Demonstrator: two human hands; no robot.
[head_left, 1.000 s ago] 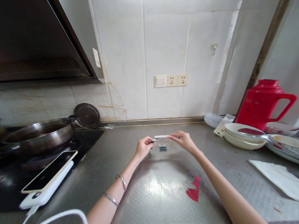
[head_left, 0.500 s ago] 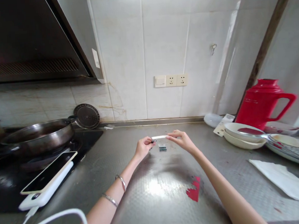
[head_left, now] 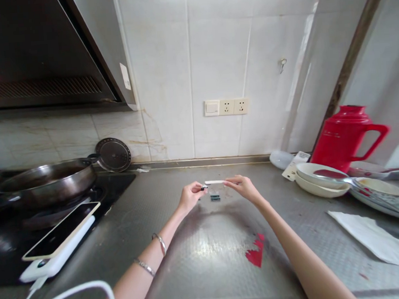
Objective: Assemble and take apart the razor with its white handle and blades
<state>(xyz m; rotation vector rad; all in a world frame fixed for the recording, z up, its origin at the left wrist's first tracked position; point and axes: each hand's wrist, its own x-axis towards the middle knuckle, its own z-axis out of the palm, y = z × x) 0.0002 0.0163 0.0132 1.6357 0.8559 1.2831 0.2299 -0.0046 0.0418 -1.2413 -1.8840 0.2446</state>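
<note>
My left hand (head_left: pixel 190 197), with two silver bangles on the wrist, pinches a small black and silver piece (head_left: pixel 204 187) between thumb and fingertips. My right hand (head_left: pixel 243 186) grips the right end of a slim white stick (head_left: pixel 214 182), held level above the counter. The stick's left end is right beside the dark piece; whether they touch I cannot tell. Just below both hands is a small clear item with dark bands (head_left: pixel 215 197), too small to name.
A steel pan (head_left: pixel 46 182) and a phone on a white power bank (head_left: pixel 60 243) with a cable are at left. To the right are a red thermos jug (head_left: pixel 344 136), stacked bowls (head_left: pixel 322 188) and a white tissue (head_left: pixel 375 237). A red patch (head_left: pixel 256 253) marks the metal counter (head_left: pixel 202 278).
The white stick's left end has come slightly away from my left fingertips, and the dark piece shows more clearly. The whole view has shifted a little.
</note>
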